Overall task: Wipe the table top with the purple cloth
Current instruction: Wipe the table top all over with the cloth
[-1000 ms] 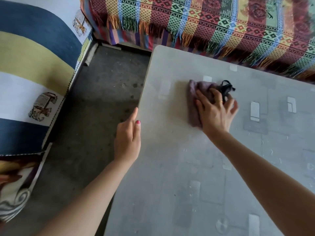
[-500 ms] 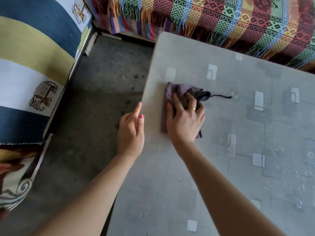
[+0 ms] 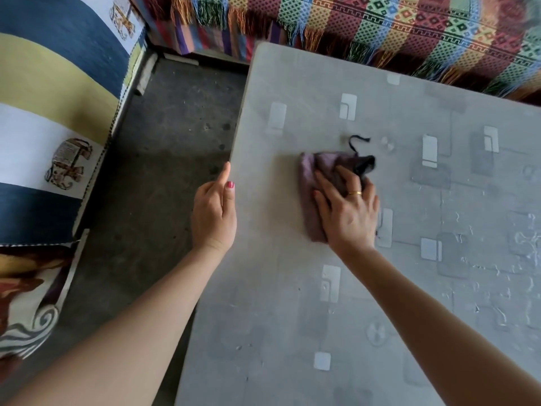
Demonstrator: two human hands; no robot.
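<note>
So the right hand (image 3: pixel 349 213) is flat on top of the purple cloth (image 3: pixel 311 183), fingers spread and mostly straight, pressing it down onto the tabletop (image 3: pixel 292 303) rather than clutching it. No real grip there, it's a released, open palm with a gold ring (image 3: pixel 355 193) on one finger. The cloth is bunched up under the palm and fingers, sticking out past the fingertips and to the left of the hand. It has a black bit (image 3: pixel 364 165) at its far right corner, and a thin black string (image 3: pixel 355 141) trails off from that onto the table.

The left hand (image 3: pixel 215 213) isn't holding anything either. It rests against the left edge of the tabletop with the fingers straight and pointing away, thumb lying on top of the edge, red polish on the thumbnail. It's near the cloth but not touching it.

The cloth sits in the left half of the tabletop, a bit in from the edge. The tabletop itself is grey with pale rectangle shapes all over, and the right side looks scuffed with whitish marks.

Left of the table is a dark, speckled concrete floor (image 3: pixel 164 159). Further left there's a blue, yellow and white striped fabric (image 3: pixel 52 83) with a little elephant picture (image 3: pixel 68 164) on it. Along the far side runs a colourful woven blanket (image 3: pixel 395 24) with a fringe hanging down behind the table.
</note>
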